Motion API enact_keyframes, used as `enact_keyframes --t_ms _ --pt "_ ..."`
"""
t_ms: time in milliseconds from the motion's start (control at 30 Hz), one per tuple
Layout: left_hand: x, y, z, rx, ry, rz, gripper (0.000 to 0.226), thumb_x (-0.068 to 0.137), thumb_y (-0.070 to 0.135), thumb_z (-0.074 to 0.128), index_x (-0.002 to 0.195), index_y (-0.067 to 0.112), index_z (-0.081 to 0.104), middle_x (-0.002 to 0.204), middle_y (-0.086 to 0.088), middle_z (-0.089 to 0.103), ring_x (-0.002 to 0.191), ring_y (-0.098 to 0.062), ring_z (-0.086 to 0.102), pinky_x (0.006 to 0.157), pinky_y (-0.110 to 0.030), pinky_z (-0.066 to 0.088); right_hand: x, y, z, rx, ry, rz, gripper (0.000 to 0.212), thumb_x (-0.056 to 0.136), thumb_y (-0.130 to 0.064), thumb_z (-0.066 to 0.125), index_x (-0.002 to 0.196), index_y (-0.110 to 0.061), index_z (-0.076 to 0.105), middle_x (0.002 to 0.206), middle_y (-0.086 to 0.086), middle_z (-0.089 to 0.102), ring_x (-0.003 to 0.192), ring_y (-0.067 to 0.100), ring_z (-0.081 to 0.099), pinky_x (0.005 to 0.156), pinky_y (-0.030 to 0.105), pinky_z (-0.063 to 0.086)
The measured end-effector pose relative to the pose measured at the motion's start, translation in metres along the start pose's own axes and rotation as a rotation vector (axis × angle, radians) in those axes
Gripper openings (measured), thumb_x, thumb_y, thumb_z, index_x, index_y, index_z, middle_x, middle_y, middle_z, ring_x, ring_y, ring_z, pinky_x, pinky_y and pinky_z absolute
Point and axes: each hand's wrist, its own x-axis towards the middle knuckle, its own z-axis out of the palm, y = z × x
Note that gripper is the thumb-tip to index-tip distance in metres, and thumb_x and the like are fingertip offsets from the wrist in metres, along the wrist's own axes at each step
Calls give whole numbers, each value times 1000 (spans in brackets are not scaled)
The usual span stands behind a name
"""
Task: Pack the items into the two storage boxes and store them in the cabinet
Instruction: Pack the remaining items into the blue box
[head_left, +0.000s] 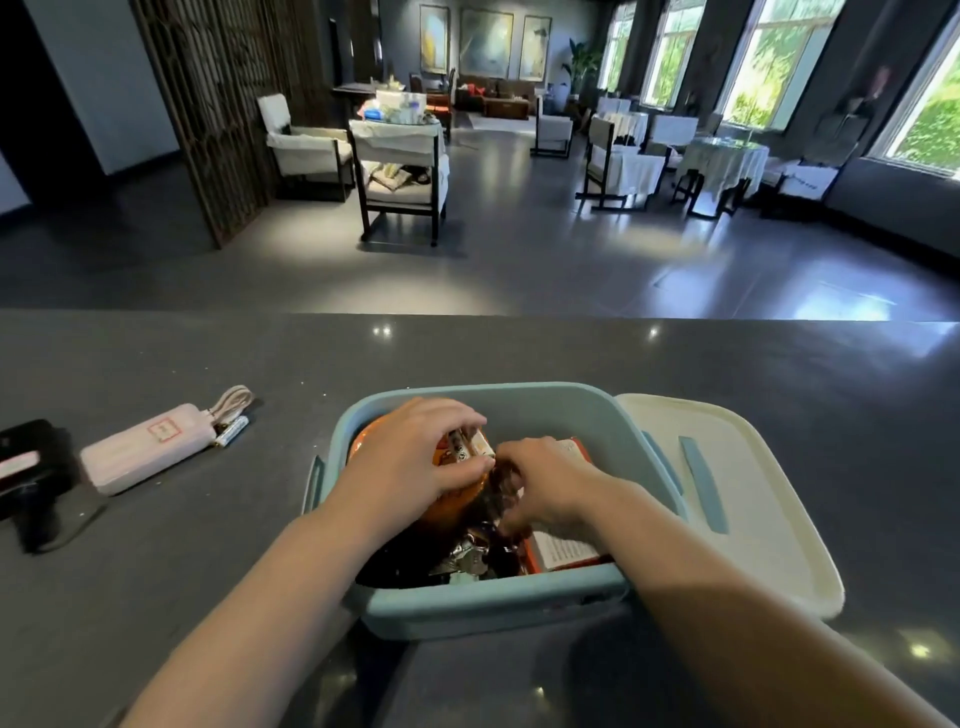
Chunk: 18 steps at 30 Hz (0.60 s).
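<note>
A light blue storage box (540, 402) stands open on the dark counter in front of me, filled with packets and small goods. Both hands are inside it. My left hand (421, 452) grips an orange packet (363, 439) and a small labelled item at the box's left side. My right hand (540, 480) is closed on a dark brown crinkly packet (493, 499) in the middle. An orange-and-white carton (558, 551) lies under my right wrist. The box's white lid (769, 519) with a blue strip lies flat just right of the box.
On the counter to the left lie a pink power bank (140, 447) with a coiled cable (234, 402), a small blue battery (232, 430) and a black device (31, 467). Beyond the counter's far edge is a room with white-covered chairs and tables.
</note>
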Motion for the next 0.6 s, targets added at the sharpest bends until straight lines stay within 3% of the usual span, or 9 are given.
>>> enact_keyframes --t_ms 67,233,333,433,500,533,600 --pt "7 -1 3 39 -17 15 36 77 35 74 110 25 67 114 14 62 110 -3 52 92 -11 32 -6 6 -7 79 62 -8 44 54 -29 86 79 -37 51 76 -17 53 76 7 53 58 20 37" --pt "29 12 26 224 -268 93 32 77 35 70 105 20 66 103 3 67 98 -18 57 84 -34 44 -27 21 -17 202 220 44 49 60 -26 85 101 -38 62 80 -23 56 75 -4 55 60 12 39" --pt "32 12 40 318 -337 93 38 75 39 70 109 21 64 104 1 66 99 -19 57 83 -33 44 -35 26 -16 173 211 76 55 62 -25 84 112 -35 61 84 -22 57 76 -2 56 65 14 44" --pt "34 7 44 439 -339 133 45 75 47 68 115 26 59 107 2 65 106 -19 54 97 -31 35 -37 27 -19 194 229 111 59 64 -22 83 116 -33 59 90 -18 60 77 -2 57 65 12 44" --pt "31 7 41 495 -351 169 47 76 50 66 117 29 58 118 5 62 118 -14 48 112 -30 17 -38 22 -24 185 228 105 56 64 -20 83 115 -30 61 95 -14 64 77 1 58 70 17 47" --pt "27 9 38 487 -335 179 45 77 50 65 117 29 60 126 6 58 124 -12 44 114 -30 12 -38 18 -27 176 232 101 55 64 -20 83 114 -29 63 96 -13 64 76 2 58 72 18 47" --pt "15 10 24 398 -185 165 39 78 46 65 112 27 64 130 7 56 125 -14 45 110 -29 17 -39 5 -37 139 269 86 51 65 -20 82 111 -27 64 94 -14 64 75 2 58 73 19 45"
